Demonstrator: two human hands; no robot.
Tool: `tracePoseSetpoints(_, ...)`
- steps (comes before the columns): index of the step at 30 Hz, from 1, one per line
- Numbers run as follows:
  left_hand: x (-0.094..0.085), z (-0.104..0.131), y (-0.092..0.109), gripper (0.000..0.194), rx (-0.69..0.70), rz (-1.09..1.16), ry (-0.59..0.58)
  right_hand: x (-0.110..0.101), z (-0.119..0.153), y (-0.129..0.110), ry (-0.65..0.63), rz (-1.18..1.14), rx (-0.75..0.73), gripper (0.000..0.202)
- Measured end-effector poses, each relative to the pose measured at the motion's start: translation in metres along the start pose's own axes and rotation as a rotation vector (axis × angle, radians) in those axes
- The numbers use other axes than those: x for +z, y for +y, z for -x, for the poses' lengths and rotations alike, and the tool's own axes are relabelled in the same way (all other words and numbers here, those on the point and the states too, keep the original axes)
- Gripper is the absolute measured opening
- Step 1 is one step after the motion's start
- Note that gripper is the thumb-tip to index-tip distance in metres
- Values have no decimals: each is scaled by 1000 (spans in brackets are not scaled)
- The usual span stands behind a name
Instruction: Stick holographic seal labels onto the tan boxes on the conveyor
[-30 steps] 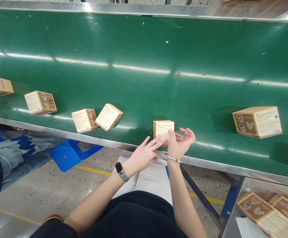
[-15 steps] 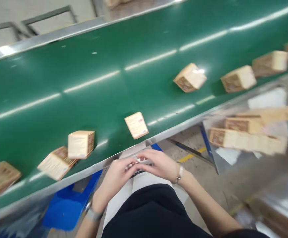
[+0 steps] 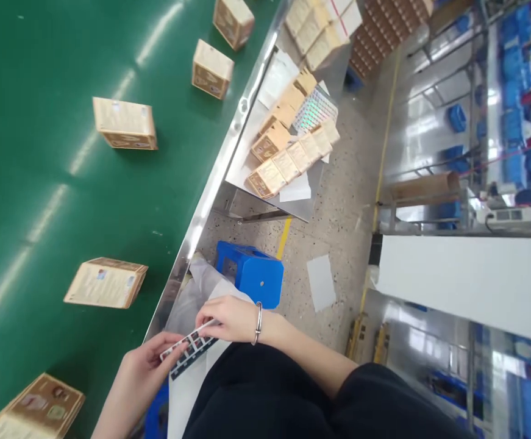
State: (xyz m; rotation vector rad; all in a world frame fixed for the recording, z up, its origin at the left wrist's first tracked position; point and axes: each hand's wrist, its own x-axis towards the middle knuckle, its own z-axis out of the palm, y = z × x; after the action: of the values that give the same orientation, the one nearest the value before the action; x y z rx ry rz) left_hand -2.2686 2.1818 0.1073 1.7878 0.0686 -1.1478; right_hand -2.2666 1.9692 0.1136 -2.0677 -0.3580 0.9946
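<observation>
Close to my body, just off the belt's edge, both hands hold a narrow black-and-white strip marked with a row of small rectangles, perhaps a sticker strip. My left hand pinches its left end between thumb and fingers. At the other end, my right hand is closed on the strip, hiding that part of it. Nearest to my left hand on the green belt lies a small tan carton, its pale printed face up. Another carton stands at the lower left.
Farther up the belt are more cartons. Beyond its metal rail, a side table bears rows of cartons and a shiny sticker sheet. A blue stool and a paper sheet are on the floor.
My view has swung to the right, bringing the side table, stool and aisle into fuller sight. The strip between my hands shows more clearly, and my hands are slightly farther apart.
</observation>
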Motion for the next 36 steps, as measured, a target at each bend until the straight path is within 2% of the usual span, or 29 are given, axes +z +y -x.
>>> tracePoseSetpoints(3, 21, 12, 15, 52, -16, -40, 69, -1, 23, 8, 27, -16, -35, 4)
tracePoseSetpoints(5, 26, 25, 20, 46, -9, -51, 80, 6, 36, 1, 61, -20, -45, 3)
tracePoseSetpoints(7, 23, 36, 18, 37, 35, -34, 56, 18, 46, -11, 129, -19, -36, 3)
tracePoseSetpoints(9, 11, 46, 2, 32, 68, 35, -30, 34, 46, -26, 225, -12, -30, 7)
tracePoseSetpoints(10, 1, 51, -11, 30, 75, 74, -76, 44, 40, -36, 246, -8, -44, 12)
tracePoseSetpoints(12, -30, 63, -50, 26, 85, 125, -73, 70, 12, -58, 235, -15, -84, 19)
tracePoseSetpoints(17, -122, 99, -178, 22, 101, 276, 75, 162, -105, -114, 151, 74, -215, 28)
tracePoseSetpoints(20, -155, 120, -245, 19, 68, 302, 167, 218, -163, -130, 134, 181, -326, 26)
tracePoseSetpoints(22, -162, 136, -280, 18, 44, 328, 235, 251, -188, -136, 132, 261, -445, 22)
tracePoseSetpoints(25, -158, 161, -320, 17, 24, 407, 351, 294, -209, -147, 108, 394, -624, 19)
tracePoseSetpoints(28, -150, 180, -349, 14, 2, 481, 460, 328, -218, -164, 112, 488, -722, 18)
tracePoseSetpoints(30, -147, 187, -364, 14, -19, 506, 539, 345, -220, -173, 118, 471, -739, 16)
tracePoseSetpoints(33, -147, 193, -386, 16, -66, 437, 666, 364, -226, -177, 118, 276, -660, 10)
tracePoseSetpoints(34, -148, 195, -393, 16, -72, 367, 709, 370, -230, -176, 138, 176, -582, 9)
tracePoseSetpoints(36, -151, 197, -409, 14, -7, 165, 778, 382, -247, -172, 254, -67, -374, 5)
